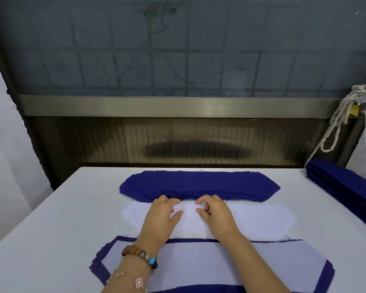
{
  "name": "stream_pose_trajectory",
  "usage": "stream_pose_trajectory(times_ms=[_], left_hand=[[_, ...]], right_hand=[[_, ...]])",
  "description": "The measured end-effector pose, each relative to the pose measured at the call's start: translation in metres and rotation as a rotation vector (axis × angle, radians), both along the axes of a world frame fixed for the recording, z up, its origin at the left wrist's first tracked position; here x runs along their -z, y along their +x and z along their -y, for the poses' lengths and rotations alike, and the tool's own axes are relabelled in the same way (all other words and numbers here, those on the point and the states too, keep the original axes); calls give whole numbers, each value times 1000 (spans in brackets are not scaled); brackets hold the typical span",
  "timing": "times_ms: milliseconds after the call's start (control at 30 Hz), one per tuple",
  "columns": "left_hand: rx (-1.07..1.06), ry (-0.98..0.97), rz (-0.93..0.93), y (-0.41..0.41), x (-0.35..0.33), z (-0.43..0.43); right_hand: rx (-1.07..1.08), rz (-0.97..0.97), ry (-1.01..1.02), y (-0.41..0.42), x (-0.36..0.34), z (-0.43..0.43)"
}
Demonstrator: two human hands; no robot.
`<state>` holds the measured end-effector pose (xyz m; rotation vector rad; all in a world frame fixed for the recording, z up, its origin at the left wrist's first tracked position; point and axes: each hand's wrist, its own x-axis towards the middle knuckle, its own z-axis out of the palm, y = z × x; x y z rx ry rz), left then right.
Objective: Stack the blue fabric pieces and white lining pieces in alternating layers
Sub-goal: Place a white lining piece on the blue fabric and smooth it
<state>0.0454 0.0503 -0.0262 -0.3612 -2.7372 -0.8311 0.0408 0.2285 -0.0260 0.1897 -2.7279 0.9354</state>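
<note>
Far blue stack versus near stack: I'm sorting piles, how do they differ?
The far blue stack shows only blue on top; the near stack is topped with white lining, blue bordering it. The far blue stack is fully visible; the near stack is cut off below. Both have tapered ends.

Multicoloured bead bracelet (140,257) and clover-charm chain (138,282) by left hand (162,216)

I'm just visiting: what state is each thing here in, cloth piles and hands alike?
Blue fabric pile, flat at the far side, edges frayed, untouched.
White lining, flat mid-table, under both hands.
Near stack, white piece on top, blue showing around it.
Left hand, fingers bent onto the lining's far edge; grip unclear.
Right hand, likewise.
Side blue stack, lying at the table's right, untouched.
</note>
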Motion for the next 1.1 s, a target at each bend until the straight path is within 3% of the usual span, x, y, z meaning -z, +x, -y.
stream_pose_trajectory(times_ms=[233,1100], left_hand=[[-47,-157,-58,-1,0,0],[45,-185,-118,6,-17,-6]], right_hand=[[-9,6,-14,1,-1,0],[-34,-4,-63,3,-1,0]])
